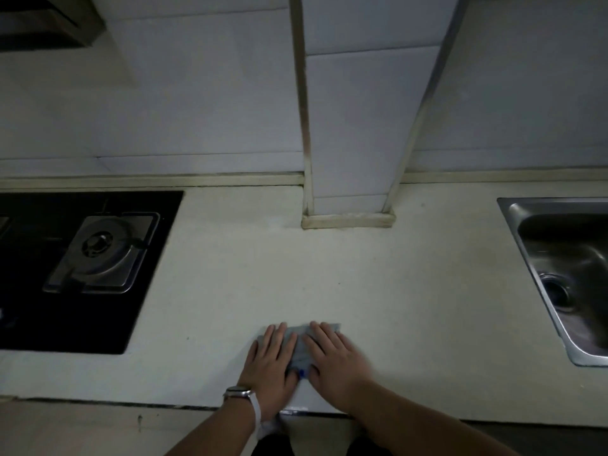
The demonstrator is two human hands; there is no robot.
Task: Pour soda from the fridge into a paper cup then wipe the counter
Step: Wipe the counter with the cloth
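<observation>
A grey-blue cloth (300, 348) lies flat on the pale counter (263, 274), close to its front edge. My left hand (271, 363), with a watch on the wrist, presses on the cloth's left part with straight fingers. My right hand (334, 357) lies flat on the cloth's right part, fingers straight and together. The two hands sit side by side, and only a strip of cloth shows between and beyond them. No soda bottle or paper cup is in view.
A black gas hob (82, 268) with a metal burner is set into the counter at the left. A steel sink (559, 274) is at the right. A tiled column (348, 192) juts out from the back wall in the middle.
</observation>
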